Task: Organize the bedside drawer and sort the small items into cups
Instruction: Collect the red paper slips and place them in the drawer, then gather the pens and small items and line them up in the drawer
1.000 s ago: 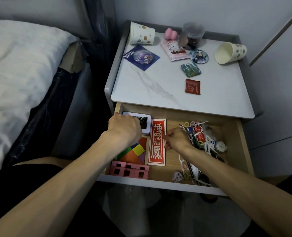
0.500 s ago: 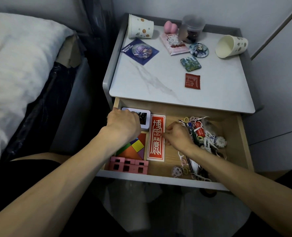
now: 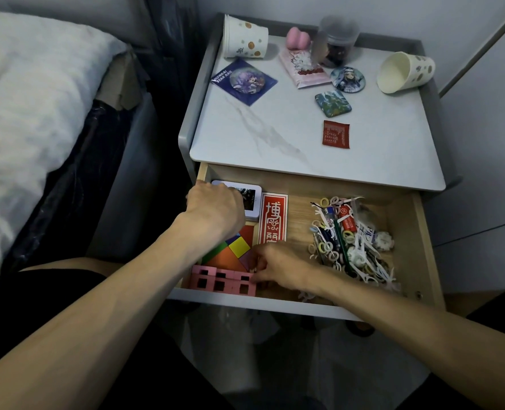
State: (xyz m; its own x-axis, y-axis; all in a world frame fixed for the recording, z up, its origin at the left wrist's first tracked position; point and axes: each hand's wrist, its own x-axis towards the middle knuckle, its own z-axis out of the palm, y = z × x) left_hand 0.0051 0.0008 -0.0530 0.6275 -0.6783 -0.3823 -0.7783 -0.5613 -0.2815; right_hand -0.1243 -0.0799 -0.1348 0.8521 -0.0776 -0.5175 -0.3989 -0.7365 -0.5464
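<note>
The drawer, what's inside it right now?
Inside the drawer: a white tin, red card, coloured tangram, pink blocks, and a clutter pile. Both hands cover parts of these.

Marble-topped nightstand [image 3: 275, 137] (drawer open) carries two cups [image 3: 245, 38], badges [image 3: 347, 79].

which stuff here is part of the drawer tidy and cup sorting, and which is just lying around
For the job: drawer, small-items pile, upside-down cup, tipped cup, pink blocks, colour puzzle, red card.
Lying about: bed, badges, red packet, jar.
</note>
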